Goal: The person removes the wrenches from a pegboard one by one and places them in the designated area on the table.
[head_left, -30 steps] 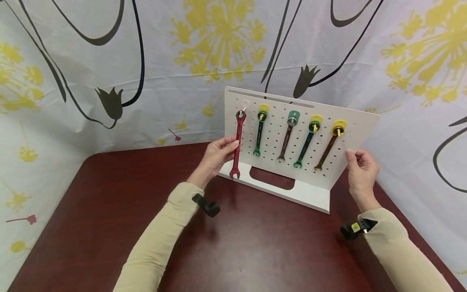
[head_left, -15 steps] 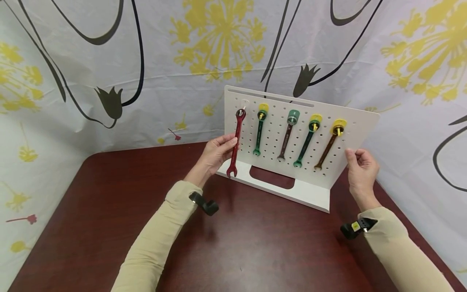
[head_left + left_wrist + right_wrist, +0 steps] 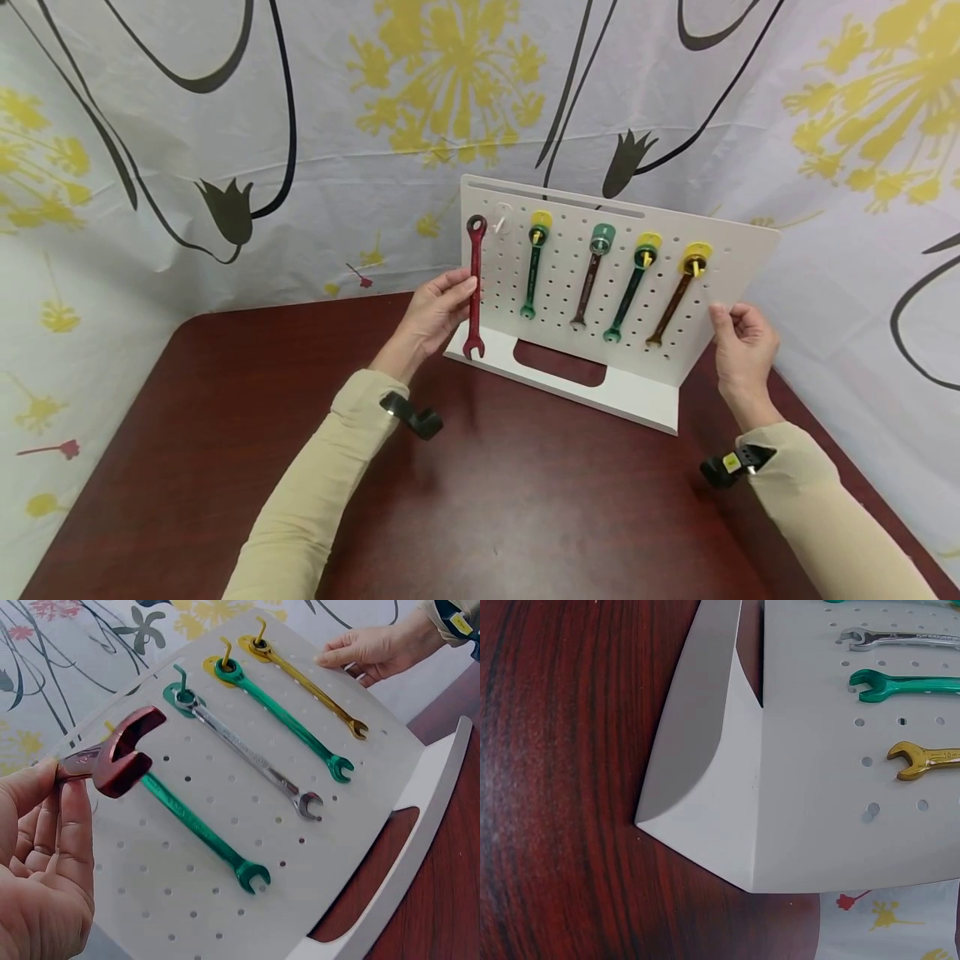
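My left hand (image 3: 435, 312) pinches a red combination wrench (image 3: 476, 258) at mid-handle, thumb in front. The wrench hangs nearly upright, ring end up, just left of a clear hook (image 3: 501, 220) and apart from it. In the left wrist view its open-end jaw points toward the camera. My right hand (image 3: 745, 354) pinches the right edge of a white pegboard stand (image 3: 697, 354) between thumb and fingers. On the board's other hooks hang a green wrench (image 3: 532, 279), a silver wrench (image 3: 240, 750), a second green wrench (image 3: 289, 720) and a gold wrench (image 3: 319, 690).
The stand's white foot (image 3: 637, 404), with a cut-out slot, sits on a dark red-brown wooden table (image 3: 225, 450). A flower-patterned curtain (image 3: 337, 208) hangs behind. The right wrist view shows the board's lower corner and no hand.
My left hand has moved left with the red wrench. Its ring end has come off the clear hook. My right hand has stayed at the board's edge.
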A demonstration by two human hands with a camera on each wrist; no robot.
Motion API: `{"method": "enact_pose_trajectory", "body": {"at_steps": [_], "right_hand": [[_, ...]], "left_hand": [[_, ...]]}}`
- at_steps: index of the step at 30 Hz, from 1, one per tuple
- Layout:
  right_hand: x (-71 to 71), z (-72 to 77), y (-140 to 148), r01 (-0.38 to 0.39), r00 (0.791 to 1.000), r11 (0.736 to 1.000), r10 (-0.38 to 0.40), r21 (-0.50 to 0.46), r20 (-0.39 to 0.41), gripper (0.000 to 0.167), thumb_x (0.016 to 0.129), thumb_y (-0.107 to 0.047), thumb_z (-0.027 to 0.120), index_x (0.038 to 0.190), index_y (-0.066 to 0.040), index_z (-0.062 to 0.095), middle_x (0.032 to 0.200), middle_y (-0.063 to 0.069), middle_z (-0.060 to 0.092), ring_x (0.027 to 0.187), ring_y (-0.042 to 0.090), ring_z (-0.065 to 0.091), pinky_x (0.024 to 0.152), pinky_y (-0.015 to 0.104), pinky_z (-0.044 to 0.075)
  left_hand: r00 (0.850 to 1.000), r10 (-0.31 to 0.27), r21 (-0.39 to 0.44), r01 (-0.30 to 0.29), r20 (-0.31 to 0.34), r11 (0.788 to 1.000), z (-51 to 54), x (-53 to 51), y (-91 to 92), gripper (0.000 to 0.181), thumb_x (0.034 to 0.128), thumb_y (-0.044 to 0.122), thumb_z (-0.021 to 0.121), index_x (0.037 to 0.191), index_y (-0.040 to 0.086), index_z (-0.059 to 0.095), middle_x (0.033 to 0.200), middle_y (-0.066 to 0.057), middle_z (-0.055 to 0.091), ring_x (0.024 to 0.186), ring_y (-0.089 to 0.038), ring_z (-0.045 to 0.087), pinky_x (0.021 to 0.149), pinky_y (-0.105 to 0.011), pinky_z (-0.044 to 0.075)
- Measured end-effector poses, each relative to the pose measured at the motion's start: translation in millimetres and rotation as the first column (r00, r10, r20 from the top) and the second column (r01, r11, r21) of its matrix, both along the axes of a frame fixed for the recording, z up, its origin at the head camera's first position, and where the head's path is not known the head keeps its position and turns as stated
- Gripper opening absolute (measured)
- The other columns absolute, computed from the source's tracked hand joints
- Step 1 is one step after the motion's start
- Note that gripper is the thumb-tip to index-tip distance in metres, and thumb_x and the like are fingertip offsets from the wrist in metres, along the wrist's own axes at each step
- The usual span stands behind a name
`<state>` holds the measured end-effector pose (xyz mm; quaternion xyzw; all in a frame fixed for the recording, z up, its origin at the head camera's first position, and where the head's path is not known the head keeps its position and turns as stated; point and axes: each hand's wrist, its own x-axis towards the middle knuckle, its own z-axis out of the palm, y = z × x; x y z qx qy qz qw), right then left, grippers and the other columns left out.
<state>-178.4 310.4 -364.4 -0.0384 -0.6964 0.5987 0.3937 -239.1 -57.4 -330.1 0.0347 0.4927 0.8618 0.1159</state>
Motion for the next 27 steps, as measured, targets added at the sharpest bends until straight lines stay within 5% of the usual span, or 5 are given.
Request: {"method": "enact_pose_trajectory", "body": {"at_steps": [12,27], "right_hand": [[-14.4,-18.9,16.2,0.006,1.000,1.000,-0.006,-0.020,0.002,0.016,0.088,-0.007,0.065,0.074,-0.015,0.063,0.061,-0.013,0.054,0.052,0.002,0.043,0.048,0.012,0.036],[-13.4,-16.1,13.7,-0.016,0.999,0.999,0.015,-0.039,-0.031,0.020,0.087,-0.004,0.064,0.071,-0.015,0.062,0.059,-0.012,0.054,0.051,0.001,0.043,0.047,0.012,0.036]], "left_hand": [[0.993,0.101,-0.176,-0.088,0.068,0.981,-30.2,-1.1,-36.7,0.009,0.0912,0.004,0.059,0.092,0.013,0.060,0.079,0.005,0.066,0.074,-0.006,0.065,0.064,-0.018,0.055],[0.961,0.210,-0.490,-0.096,0.182,0.866,-79.9,-1.2,-76.8,0.042,0.0897,0.013,0.064,0.128,-0.001,0.052,0.099,0.001,0.060,0.077,-0.001,0.061,0.072,-0.018,0.055]]}}
